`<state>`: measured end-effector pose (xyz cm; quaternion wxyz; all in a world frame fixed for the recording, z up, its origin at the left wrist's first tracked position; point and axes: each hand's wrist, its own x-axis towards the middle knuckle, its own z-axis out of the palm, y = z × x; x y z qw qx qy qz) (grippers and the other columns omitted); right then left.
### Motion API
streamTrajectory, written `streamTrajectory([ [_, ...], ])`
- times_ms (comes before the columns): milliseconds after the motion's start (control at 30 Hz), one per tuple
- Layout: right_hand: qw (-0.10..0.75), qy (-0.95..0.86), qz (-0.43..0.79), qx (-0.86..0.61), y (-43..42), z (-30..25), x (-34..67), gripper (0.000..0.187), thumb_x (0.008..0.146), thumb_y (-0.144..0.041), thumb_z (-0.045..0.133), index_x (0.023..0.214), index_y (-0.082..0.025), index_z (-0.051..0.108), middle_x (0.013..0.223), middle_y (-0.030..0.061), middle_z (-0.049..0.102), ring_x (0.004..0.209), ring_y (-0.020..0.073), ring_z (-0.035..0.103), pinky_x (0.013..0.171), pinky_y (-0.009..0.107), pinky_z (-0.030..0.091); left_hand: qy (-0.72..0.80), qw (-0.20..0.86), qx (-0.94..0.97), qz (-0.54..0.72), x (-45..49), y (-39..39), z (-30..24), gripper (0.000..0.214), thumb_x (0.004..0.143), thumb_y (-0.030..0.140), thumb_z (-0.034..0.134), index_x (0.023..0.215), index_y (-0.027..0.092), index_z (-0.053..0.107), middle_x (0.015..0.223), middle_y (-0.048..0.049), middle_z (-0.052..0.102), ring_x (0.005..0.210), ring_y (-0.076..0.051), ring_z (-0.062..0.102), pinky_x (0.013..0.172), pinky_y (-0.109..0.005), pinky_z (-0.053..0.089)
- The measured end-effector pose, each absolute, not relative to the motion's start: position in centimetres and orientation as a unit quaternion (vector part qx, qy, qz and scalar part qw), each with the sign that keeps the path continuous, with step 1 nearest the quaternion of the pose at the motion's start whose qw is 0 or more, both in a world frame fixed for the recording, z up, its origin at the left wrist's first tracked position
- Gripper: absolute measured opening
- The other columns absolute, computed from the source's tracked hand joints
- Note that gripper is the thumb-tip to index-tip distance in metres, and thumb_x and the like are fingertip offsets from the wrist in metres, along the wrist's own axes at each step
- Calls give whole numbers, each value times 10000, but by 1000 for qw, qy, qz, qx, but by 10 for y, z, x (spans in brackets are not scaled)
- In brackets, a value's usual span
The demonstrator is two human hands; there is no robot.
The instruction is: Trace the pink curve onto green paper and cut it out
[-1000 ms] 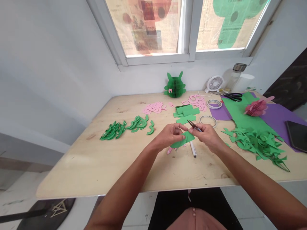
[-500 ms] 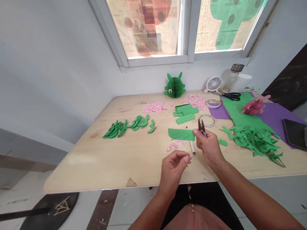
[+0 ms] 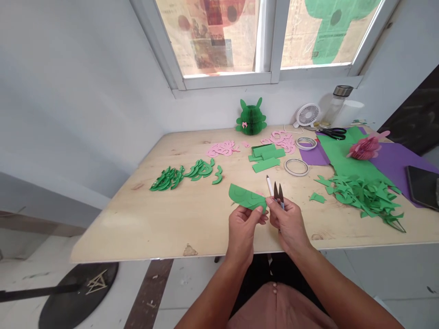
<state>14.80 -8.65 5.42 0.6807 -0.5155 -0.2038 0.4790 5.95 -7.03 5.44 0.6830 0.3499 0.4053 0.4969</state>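
Note:
A green paper strip [image 3: 244,195] with a drawn wavy outline is raised above the table's near part. My left hand [image 3: 243,228] is closed on its lower edge, thumb on top. At the strip's right end, my right hand [image 3: 287,224] pinches the corner and also holds small scissors [image 3: 278,193], their dark blades pointing away from me and apart at the tips. Behind the scissors lies a white pen [image 3: 269,183] with a dark tip. The pink wavy paper piece under the strip is almost wholly hidden.
Cut green arcs [image 3: 168,178] lie to the left, pink cutouts [image 3: 221,148] farther back. Green strips [image 3: 265,157], tape rolls [image 3: 296,167] and green scraps [image 3: 366,198] are beyond and right. A green honeycomb paper figure [image 3: 251,118] stands by the wall, a small fan [image 3: 307,115] beside it.
My left hand has come up and taken hold of the green strip. The strip and my right hand have moved left and nearer to me, and the strip now tilts down to the right.

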Motion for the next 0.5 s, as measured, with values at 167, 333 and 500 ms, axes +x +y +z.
streamTrajectory([
  [167, 665, -217, 479, -530, -92, 47, 151, 367, 607, -437, 790, 710, -153, 581, 477, -104, 315, 419, 42, 190, 390, 212, 114, 397, 685, 353, 499, 53, -69, 54, 169, 648, 254, 720, 743, 134, 648, 609, -8, 646, 564, -102, 559, 588, -226, 443],
  [333, 633, -264, 473, -554, -97, 45, 152, 342, 667, -450, 749, 736, -147, 606, 518, -78, 361, 452, 53, 220, 420, 224, 138, 399, 690, 364, 482, 53, -70, 53, 194, 652, 272, 720, 767, 123, 673, 600, -15, 639, 549, -97, 535, 583, -228, 434],
  [500, 583, -344, 511, -529, -108, 51, 160, 358, 798, -520, 604, 782, -162, 604, 558, -59, 367, 470, 71, 220, 425, 237, 137, 393, 689, 374, 480, 47, -66, 53, 167, 658, 251, 716, 760, 124, 677, 628, -28, 654, 572, -106, 553, 597, -235, 445],
])
